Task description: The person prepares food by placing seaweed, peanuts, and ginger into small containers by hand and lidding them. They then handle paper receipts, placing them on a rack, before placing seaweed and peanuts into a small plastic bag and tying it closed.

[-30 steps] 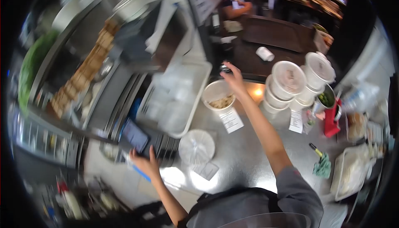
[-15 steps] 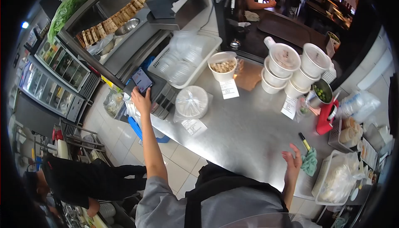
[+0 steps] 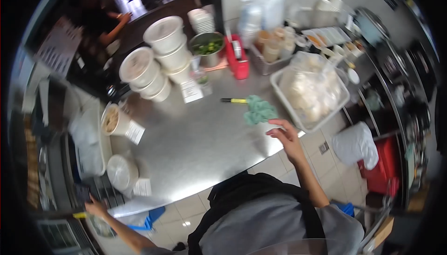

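Observation:
My left hand point(image 3: 95, 207) is at the lower left, blurred, its fingers apart at the lower edge of a dark phone point(image 3: 83, 191). Whether it grips the phone is hard to see. My right hand point(image 3: 285, 136) hovers over the counter's front edge with fingers spread and nothing in them. Just beyond it, a crumpled green cloth point(image 3: 259, 110) lies on the metal counter point(image 3: 186, 134), touching a black and yellow marker point(image 3: 233, 100). Near my left arm stand a plastic-wrapped round container point(image 3: 122, 172) with a receipt point(image 3: 142, 187) and an open tub of chopped food point(image 3: 111, 120).
Stacked lidded tubs point(image 3: 164, 35) stand at the back, beside a metal pot of greens point(image 3: 207, 48) and a red tape dispenser point(image 3: 237, 59). A white basket point(image 3: 342, 100) with bagged food sits at the right edge. At left is a tray of plastic lids point(image 3: 106, 150).
The view has swung to the right, shifting the counter leftward and bringing the right-hand shelves into view. My left hand stays by the phone. My right hand is closer to the green cloth.

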Demonstrator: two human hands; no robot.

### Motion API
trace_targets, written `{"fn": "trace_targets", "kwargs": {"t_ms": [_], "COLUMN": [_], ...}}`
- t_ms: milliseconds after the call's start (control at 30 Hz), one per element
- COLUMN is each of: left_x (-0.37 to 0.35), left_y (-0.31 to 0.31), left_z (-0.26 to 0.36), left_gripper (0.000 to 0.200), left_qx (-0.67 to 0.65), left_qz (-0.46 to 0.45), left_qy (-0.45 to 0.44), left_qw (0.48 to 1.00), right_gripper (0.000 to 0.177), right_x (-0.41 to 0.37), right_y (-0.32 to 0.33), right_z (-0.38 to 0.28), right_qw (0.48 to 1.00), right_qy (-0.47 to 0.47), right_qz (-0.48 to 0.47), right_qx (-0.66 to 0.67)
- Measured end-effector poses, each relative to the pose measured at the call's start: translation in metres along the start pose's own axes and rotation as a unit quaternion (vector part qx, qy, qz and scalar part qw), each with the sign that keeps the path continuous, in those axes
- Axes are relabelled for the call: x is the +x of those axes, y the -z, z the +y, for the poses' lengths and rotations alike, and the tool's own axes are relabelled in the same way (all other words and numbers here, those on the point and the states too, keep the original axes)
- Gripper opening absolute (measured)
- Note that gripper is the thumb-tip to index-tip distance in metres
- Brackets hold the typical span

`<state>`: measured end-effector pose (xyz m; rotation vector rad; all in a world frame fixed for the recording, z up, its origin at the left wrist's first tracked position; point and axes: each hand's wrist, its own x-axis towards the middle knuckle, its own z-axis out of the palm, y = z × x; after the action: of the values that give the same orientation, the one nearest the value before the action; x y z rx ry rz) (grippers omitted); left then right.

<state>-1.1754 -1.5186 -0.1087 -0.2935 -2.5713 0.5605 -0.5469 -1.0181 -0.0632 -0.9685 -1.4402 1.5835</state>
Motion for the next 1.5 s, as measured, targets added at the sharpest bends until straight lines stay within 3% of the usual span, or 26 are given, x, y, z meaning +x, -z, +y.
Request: {"fn": "trace_targets", "kwargs": {"t_ms": [33, 67, 100, 133, 200, 267, 333, 367, 400, 467, 500, 567, 667, 733, 833, 867, 967, 1033, 1067, 1100, 1167, 1233, 1267, 1300, 1400, 1500], "left_x": [0.005, 0.018, 0.007, -0.017, -0.010, -0.042, -0.073, -0.085, -0.119, -0.172, -0.197, -0.226, -0.257, -0.268, -0.270, -0.268, -0.281, -0.287, -0.294, -0.302, -0.312, -0.322, -0.325, -0.328, -0.337, -0.348], "left_y": [-0.026, -0.043, -0.011, 0.056, 0.054, 0.116, 0.140, 0.140, 0.146, 0.211, 0.250, 0.294, 0.337, 0.336, 0.337, 0.340, 0.354, 0.368, 0.377, 0.384, 0.386, 0.430, 0.457, 0.480, 0.531, 0.583], "left_z": [-0.008, -0.008, 0.005, 0.026, 0.048, 0.111, 0.192, 0.241, 0.286, 0.369, 0.394, 0.449, 0.522, 0.560, 0.584, 0.587, 0.584, 0.582, 0.582, 0.580, 0.568, 0.554, 0.548, 0.548, 0.555, 0.577], "left_gripper": [0.092, 0.090, 0.085, 0.084, 0.076, 0.068, 0.059, 0.056, 0.056, 0.048, 0.047, 0.049, 0.049, 0.047, 0.042, 0.040, 0.039, 0.042, 0.046, 0.049, 0.058, 0.057, 0.056, 0.047, 0.039, 0.029], "left_qx": [-0.180, -0.352, -0.116, 0.128, -0.072, -0.113, -0.216, -0.379, -0.417, -0.558, -0.566, -0.602, -0.578, -0.554, -0.595, -0.620, -0.598, -0.560, -0.579, -0.595, -0.597, -0.591, -0.588, -0.611, -0.653, -0.717], "left_qz": [0.058, 0.105, 0.137, 0.166, 0.250, 0.426, 0.451, 0.433, 0.349, 0.238, 0.139, 0.021, 0.003, -0.006, -0.051, -0.070, -0.136, -0.182, -0.161, -0.141, -0.098, -0.087, -0.081, -0.084, 0.014, 0.050], "left_qy": [0.100, 0.199, 0.118, 0.030, 0.293, 0.148, -0.021, -0.086, -0.189, -0.320, -0.373, -0.472, -0.564, -0.575, -0.517, -0.484, -0.384, -0.343, -0.323, -0.302, -0.282, -0.216, -0.184, -0.149, -0.160, -0.204], "left_qw": [0.977, 0.909, 0.977, 0.977, 0.920, 0.885, 0.866, 0.813, 0.817, 0.727, 0.722, 0.644, 0.589, 0.603, 0.612, 0.613, 0.690, 0.732, 0.731, 0.731, 0.745, 0.772, 0.784, 0.773, 0.740, 0.665], "right_gripper": [0.026, 0.025, 0.025, 0.025, 0.024, 0.027, 0.030, 0.030, 0.031, 0.033, 0.033, 0.037, 0.048, 0.046, 0.035, 0.034, 0.028, 0.019, 0.019, 0.018, 0.020, 0.024, 0.027, 0.027, 0.021, 0.015], "right_x": [-0.001, -0.002, -0.002, -0.002, 0.001, 0.012, 0.033, 0.039, 0.047, 0.065, 0.069, 0.070, 0.062, 0.063, 0.066, 0.068, 0.100, 0.140, 0.168, 0.195, 0.225, 0.235, 0.239, 0.242, 0.253, 0.240], "right_y": [0.002, 0.002, 0.001, 0.001, 0.005, 0.013, 0.021, 0.020, 0.017, 0.015, 0.014, 0.011, 0.028, 0.058, 0.126, 0.158, 0.268, 0.356, 0.404, 0.453, 0.522, 0.539, 0.544, 0.547, 0.553, 0.542], "right_z": [0.004, 0.009, 0.014, 0.020, 0.032, 0.039, 0.097, 0.107, 0.116, 0.138, 0.143, 0.128, 0.065, 0.038, -0.039, -0.058, -0.071, -0.056, -0.026, 0.006, 0.047, 0.040, 0.037, 0.048, 0.102, 0.101], "right_qw": [1.000, 1.000, 1.000, 1.000, 1.000, 0.981, 0.875, 0.841, 0.804, 0.862, 0.862, 0.865, 0.854, 0.888, 0.897, 0.921, 0.974, 0.984, 0.962, 0.891, 0.769, 0.856, 0.864, 0.889, 0.916, 0.919], "right_qy": [-0.003, -0.005, -0.004, -0.003, 0.002, 0.004, 0.138, 0.130, 0.120, 0.119, 0.088, 0.034, -0.025, 0.126, 0.186, 0.179, 0.162, 0.138, 0.137, 0.169, 0.117, -0.156, -0.290, -0.292, -0.205, -0.146], "right_qz": [0.007, 0.008, 0.011, 0.014, 0.017, -0.009, 0.055, 0.070, 0.081, 0.059, 0.016, -0.068, -0.244, -0.341, -0.389, -0.338, -0.138, 0.108, 0.219, 0.334, 0.425, 0.364, 0.322, 0.309, 0.345, 0.365], "right_qx": [-0.004, -0.007, -0.002, 0.000, 0.009, -0.191, -0.461, -0.520, -0.577, -0.490, -0.499, -0.495, -0.459, -0.282, -0.095, -0.075, 0.075, -0.038, -0.093, -0.255, -0.464, -0.333, -0.258, -0.171, -0.028, -0.011]}}
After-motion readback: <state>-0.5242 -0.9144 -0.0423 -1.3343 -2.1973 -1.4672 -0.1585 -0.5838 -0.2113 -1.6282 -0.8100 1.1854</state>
